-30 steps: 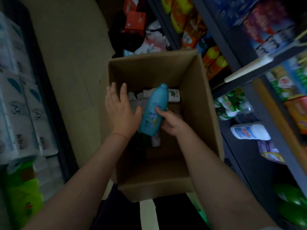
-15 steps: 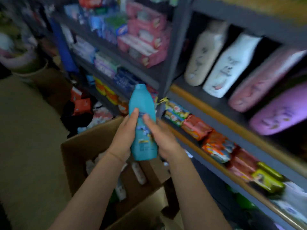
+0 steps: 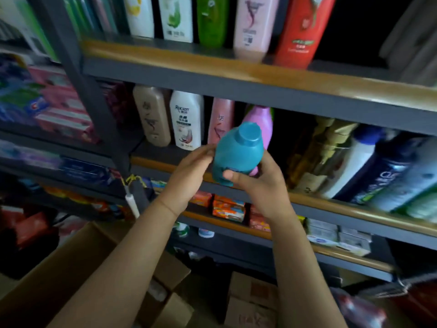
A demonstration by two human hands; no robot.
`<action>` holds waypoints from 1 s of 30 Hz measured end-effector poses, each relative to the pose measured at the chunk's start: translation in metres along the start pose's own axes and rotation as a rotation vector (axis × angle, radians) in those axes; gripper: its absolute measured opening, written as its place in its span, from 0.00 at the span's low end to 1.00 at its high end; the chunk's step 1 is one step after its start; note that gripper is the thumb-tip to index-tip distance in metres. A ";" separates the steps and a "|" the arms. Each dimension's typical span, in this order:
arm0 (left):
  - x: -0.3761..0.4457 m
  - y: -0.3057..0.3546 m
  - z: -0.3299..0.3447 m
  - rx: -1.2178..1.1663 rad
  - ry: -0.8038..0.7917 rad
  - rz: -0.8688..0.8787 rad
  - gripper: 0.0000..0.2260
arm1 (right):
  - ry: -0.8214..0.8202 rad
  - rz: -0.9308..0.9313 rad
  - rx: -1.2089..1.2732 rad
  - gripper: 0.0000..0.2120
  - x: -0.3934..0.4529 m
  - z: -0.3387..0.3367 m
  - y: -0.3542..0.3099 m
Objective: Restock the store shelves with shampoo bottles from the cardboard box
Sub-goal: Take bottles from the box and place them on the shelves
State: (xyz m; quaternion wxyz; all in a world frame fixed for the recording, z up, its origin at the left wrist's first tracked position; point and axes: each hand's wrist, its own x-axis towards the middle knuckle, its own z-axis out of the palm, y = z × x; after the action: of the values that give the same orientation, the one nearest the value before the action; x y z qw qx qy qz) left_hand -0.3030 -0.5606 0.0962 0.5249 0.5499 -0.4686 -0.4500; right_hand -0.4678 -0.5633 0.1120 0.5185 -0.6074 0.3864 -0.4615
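- A cardboard box (image 3: 71, 268) stands open at the lower left, nearest the camera, with smaller cartons (image 3: 250, 301) on the floor beside it.
- Two bare forearms rise from the bottom edge toward the shelving.
- The right hand (image 3: 262, 183) grips a teal shampoo bottle (image 3: 236, 155) from the right, thumb curled across its lower front.
- The left hand (image 3: 186, 178) steadies the same bottle from the left, its fingers fairly straight, fingertips (image 3: 208, 152) touching the bottle's side.
- The bottle is held up in the air, cap tipped toward the camera, in front of the middle shelf (image 3: 331, 204) and not resting on it.
- Just behind it on that shelf stand a purple bottle (image 3: 260, 119), a pink bottle (image 3: 221, 121), a white bottle (image 3: 186, 119) and a beige bottle (image 3: 152, 114), all upright.
- Farther right, dark blue and white bottles (image 3: 387, 166) lean together, blurred.
- On the top shelf (image 3: 236, 72), a red bottle (image 3: 302, 29), a pale pink one (image 3: 253, 27) and a green one (image 3: 212, 20) stand in a row.
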 end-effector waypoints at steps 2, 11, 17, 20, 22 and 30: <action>0.005 -0.002 0.016 0.054 -0.018 0.037 0.15 | 0.068 -0.073 -0.088 0.24 0.002 -0.017 0.003; 0.016 -0.052 0.027 0.889 -0.106 0.201 0.12 | 0.082 -0.104 -0.216 0.25 0.019 -0.046 0.018; 0.016 -0.060 0.028 0.827 -0.048 0.244 0.10 | 0.099 -0.039 -0.237 0.28 0.031 -0.039 0.037; 0.019 -0.061 0.031 0.833 -0.025 0.228 0.11 | 0.176 -0.008 -0.242 0.28 0.034 -0.037 0.041; 0.022 -0.056 0.034 0.792 -0.025 0.168 0.14 | 0.222 -0.006 -0.313 0.28 0.035 -0.036 0.044; 0.044 -0.031 0.055 0.569 -0.119 0.086 0.27 | 0.368 -0.032 -0.477 0.28 0.043 -0.032 0.060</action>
State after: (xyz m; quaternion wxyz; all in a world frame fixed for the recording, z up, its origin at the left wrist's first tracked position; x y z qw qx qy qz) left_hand -0.3488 -0.6119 0.0630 0.3397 0.6272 -0.6288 -0.3095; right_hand -0.4858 -0.6227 0.0611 0.2752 -0.6243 0.5618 -0.4679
